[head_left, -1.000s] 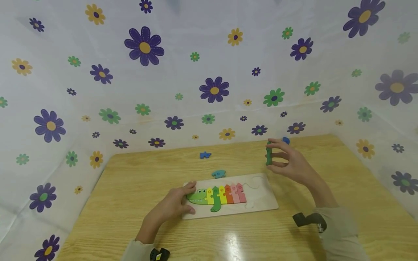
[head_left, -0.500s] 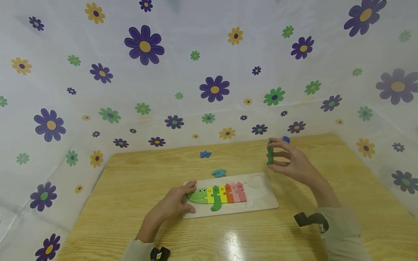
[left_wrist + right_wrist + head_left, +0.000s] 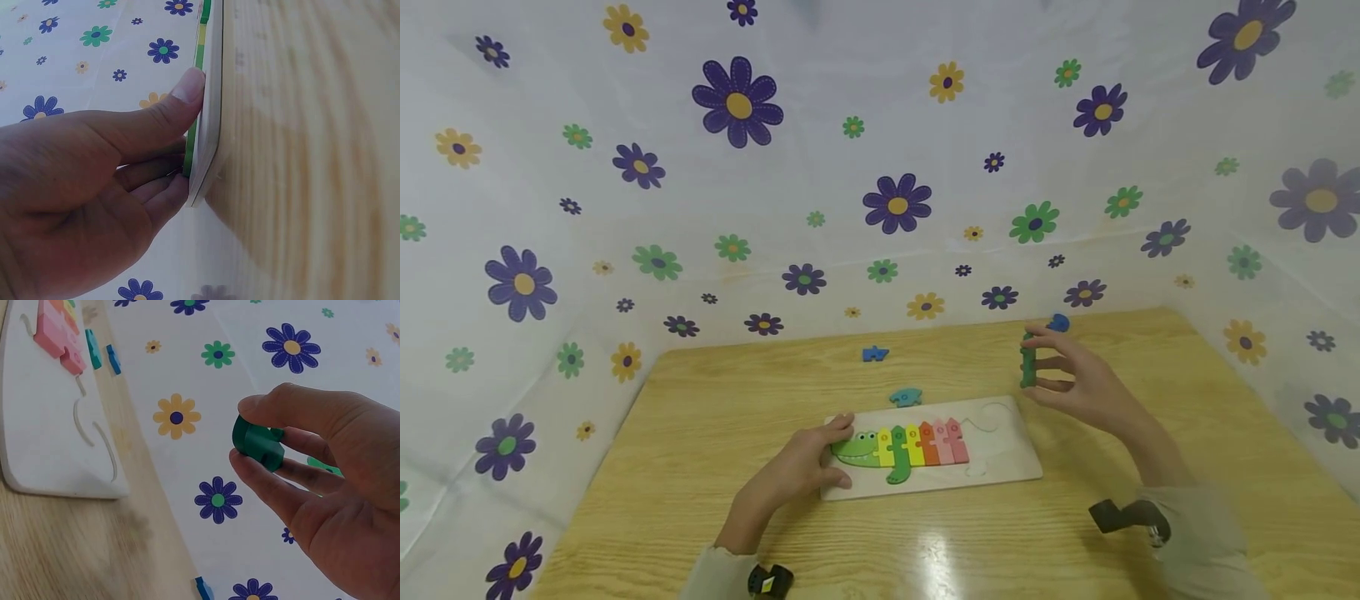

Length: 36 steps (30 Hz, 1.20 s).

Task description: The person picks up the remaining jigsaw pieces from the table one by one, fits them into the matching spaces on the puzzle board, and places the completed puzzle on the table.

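A pale wooden puzzle board [image 3: 1011,458] lies on the table, bearing a crocodile head [image 3: 854,451] and a row of numbered yellow, green, orange and pink pieces. My left hand [image 3: 801,464] rests on the board's left end, its thumb and fingertips touching near the head. In the left wrist view the thumb lies on the board [image 3: 209,125] from above. Right of and behind the board, my right hand [image 3: 1093,392] pinches a green puzzle piece [image 3: 1028,362] above the table. The right wrist view shows that green piece [image 3: 259,444] between thumb and fingertips.
A teal piece [image 3: 906,397] lies just behind the board. Farther back is a blue piece [image 3: 875,354], and another blue piece [image 3: 1059,322] lies at the table's rear edge, beyond my right hand. Flowered white cloth [image 3: 820,167] encloses the table [image 3: 722,375] at the back and sides.
The right hand has shifted slightly right and nearer with the green piece still pinched. The left hand stays in place on the board. The head view has turned a little.
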Tool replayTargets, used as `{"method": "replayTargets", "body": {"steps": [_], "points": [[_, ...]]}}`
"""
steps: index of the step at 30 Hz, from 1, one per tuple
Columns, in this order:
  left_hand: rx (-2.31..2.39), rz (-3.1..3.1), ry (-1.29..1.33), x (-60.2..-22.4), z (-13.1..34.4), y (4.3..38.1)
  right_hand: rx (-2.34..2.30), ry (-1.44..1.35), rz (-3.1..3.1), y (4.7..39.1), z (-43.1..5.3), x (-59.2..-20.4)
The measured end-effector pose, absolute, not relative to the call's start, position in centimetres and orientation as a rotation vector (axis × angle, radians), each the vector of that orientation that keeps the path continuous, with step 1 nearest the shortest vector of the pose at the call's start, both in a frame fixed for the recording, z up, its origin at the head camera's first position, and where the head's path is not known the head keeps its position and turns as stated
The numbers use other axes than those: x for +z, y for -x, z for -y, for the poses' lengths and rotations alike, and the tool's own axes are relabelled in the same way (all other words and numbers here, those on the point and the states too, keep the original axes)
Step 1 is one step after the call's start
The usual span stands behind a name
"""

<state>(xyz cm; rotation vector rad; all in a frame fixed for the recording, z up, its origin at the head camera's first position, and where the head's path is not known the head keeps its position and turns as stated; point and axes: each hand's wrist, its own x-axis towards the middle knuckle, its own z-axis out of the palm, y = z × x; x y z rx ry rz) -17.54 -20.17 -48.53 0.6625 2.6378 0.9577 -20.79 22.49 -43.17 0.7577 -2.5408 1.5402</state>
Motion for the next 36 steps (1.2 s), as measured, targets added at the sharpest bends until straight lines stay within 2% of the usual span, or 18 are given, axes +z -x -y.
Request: {"method": "replayTargets", "body": {"steps": [36], "points": [[0.967,-2.632,-0.714,-48.6,20.4,17.7,1.455,-0.874,2.631,19.6,-23.3,-42.1]]}}
